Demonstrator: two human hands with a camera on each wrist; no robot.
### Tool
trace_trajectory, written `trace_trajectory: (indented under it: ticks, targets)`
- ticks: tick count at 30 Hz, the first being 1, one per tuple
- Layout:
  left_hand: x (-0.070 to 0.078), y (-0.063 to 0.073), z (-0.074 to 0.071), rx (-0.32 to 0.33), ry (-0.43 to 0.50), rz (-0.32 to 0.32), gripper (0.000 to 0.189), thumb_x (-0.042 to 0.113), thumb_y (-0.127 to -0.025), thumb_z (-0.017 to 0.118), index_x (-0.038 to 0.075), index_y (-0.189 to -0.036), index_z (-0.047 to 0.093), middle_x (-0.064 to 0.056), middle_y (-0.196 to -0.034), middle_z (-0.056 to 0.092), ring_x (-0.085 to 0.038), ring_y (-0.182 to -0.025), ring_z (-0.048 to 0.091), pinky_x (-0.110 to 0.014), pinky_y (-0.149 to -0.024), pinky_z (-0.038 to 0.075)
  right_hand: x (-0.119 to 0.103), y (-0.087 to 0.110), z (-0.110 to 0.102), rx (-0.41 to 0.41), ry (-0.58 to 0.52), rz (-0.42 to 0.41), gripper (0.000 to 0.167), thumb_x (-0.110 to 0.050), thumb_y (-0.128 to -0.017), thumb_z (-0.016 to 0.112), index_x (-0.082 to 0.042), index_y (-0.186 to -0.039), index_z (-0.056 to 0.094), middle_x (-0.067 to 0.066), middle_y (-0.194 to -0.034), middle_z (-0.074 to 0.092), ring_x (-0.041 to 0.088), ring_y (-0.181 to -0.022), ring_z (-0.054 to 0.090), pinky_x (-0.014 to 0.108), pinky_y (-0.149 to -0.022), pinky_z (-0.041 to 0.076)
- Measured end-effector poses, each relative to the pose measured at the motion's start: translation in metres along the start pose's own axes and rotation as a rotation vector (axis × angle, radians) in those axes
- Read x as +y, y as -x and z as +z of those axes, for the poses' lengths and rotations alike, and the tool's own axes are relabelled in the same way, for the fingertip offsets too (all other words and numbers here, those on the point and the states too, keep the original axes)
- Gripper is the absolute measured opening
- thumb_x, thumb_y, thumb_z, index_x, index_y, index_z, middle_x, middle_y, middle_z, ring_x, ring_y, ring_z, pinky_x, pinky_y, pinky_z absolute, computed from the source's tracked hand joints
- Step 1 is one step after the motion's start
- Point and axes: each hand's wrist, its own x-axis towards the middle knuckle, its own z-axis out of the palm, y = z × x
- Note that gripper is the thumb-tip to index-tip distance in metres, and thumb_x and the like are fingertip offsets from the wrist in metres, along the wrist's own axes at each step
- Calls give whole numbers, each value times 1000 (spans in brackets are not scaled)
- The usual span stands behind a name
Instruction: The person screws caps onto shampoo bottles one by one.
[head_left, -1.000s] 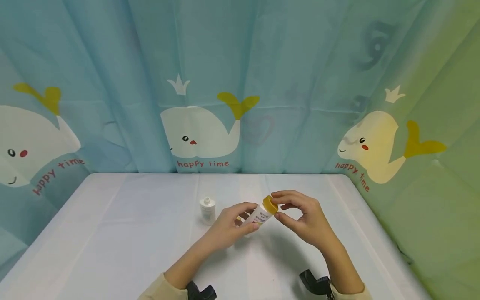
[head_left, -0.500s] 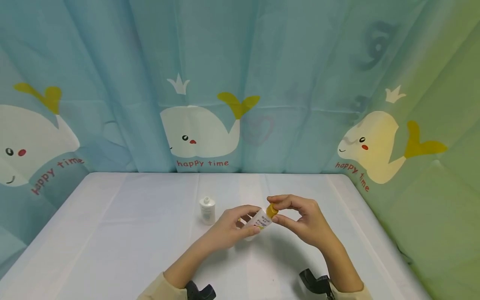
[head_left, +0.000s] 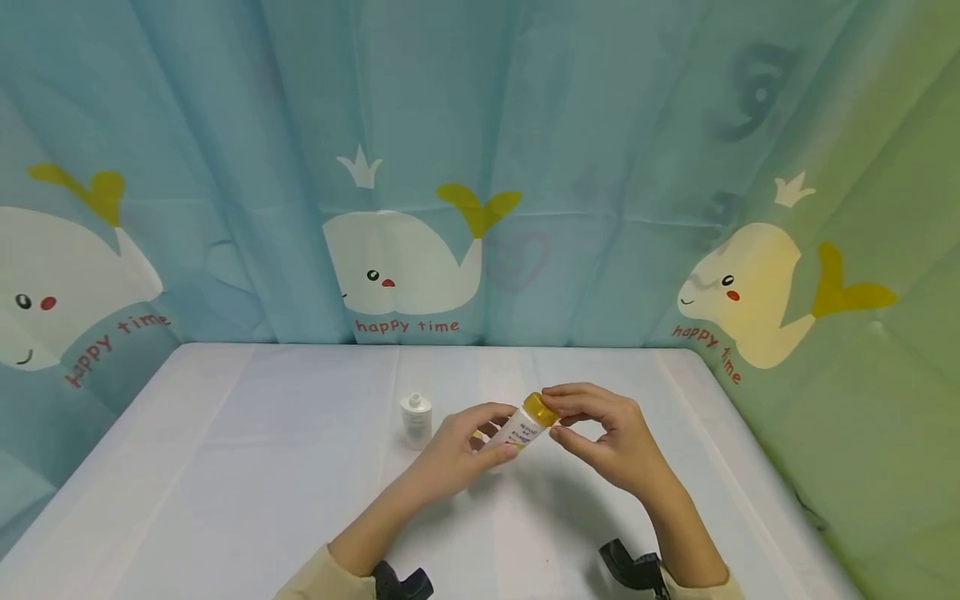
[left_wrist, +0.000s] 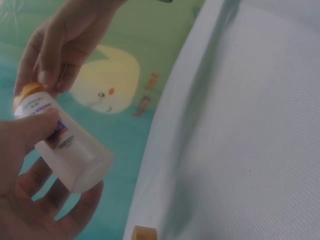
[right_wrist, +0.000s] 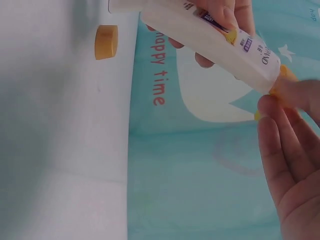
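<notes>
My left hand (head_left: 457,454) grips a white plastic bottle (head_left: 517,430) around its body, above the table, tilted with its top up to the right. Dark printing and a yellow mark show on its label in the right wrist view. A yellow screw cap (head_left: 539,409) sits on the bottle's neck. My right hand (head_left: 603,423) has thumb and fingertips on this cap; in the right wrist view the right thumb (right_wrist: 295,92) and index finger pinch it. In the left wrist view the bottle's base (left_wrist: 95,172) points away from the cap, above the lower left fingers.
A second white bottle (head_left: 416,423) stands upright and uncapped on the white table (head_left: 247,467), left of the hands. A loose yellow cap (right_wrist: 106,42) lies on the table near it, partly hidden behind the left hand in the head view. Printed curtains (head_left: 600,167) hang behind.
Half a second ago the right fingers reached farther over the cap and the bottle's top dipped; now both are back much as one second ago. The standing bottle stays put.
</notes>
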Motion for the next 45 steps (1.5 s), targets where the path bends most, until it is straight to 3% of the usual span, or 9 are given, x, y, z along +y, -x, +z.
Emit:
trace_trajectory:
  ticks: [6,11,18,26,33,45]
  targets:
    - [-2,-1,0,-4,-2,5,42,30,-94,70,20,-133,59,3,-118,67,-21,-102,60,-36,-81,55,-1,-1,-1,-15,25,43,38,7,-79,79,-7,-114,72,7,-114,70,14,-92,70,26,-75,59]
    - [-2,-2,1,-23,-11,18,42,31,-95,69,19,-134,59,2,-118,67,-21,-102,60,-33,-81,55,-3,0,-2,-14,49,96,36,-3,-79,83,-12,-112,72,4,-116,69,14,-100,68,28,-79,58]
    - [-1,-1,4,-51,-20,32,40,31,-95,69,19,-132,60,6,-115,67,-14,-100,59,-27,-80,55,-5,1,-2,-7,43,128,29,-8,-76,87,-19,-96,69,3,-121,69,18,-110,66,26,-89,56]
    - [3,0,6,-59,-24,27,41,30,-94,70,18,-133,60,4,-118,66,-13,-100,60,-31,-81,56,-7,1,-1,-6,37,135,27,-8,-77,86,-20,-89,65,1,-108,72,14,-95,69,27,-78,58]
    - [3,1,4,-34,-18,11,41,29,-94,71,20,-132,60,6,-115,66,-14,-100,59,-28,-81,55,-6,0,0,1,9,111,26,-2,-78,84,-15,-97,70,3,-104,72,14,-90,69,28,-70,59]
    - [1,0,2,-24,-15,6,42,28,-94,71,18,-132,60,2,-117,67,-20,-102,60,-29,-80,54,-7,0,-4,-46,24,99,38,6,-78,80,-11,-111,71,4,-113,69,15,-91,70,27,-72,59]
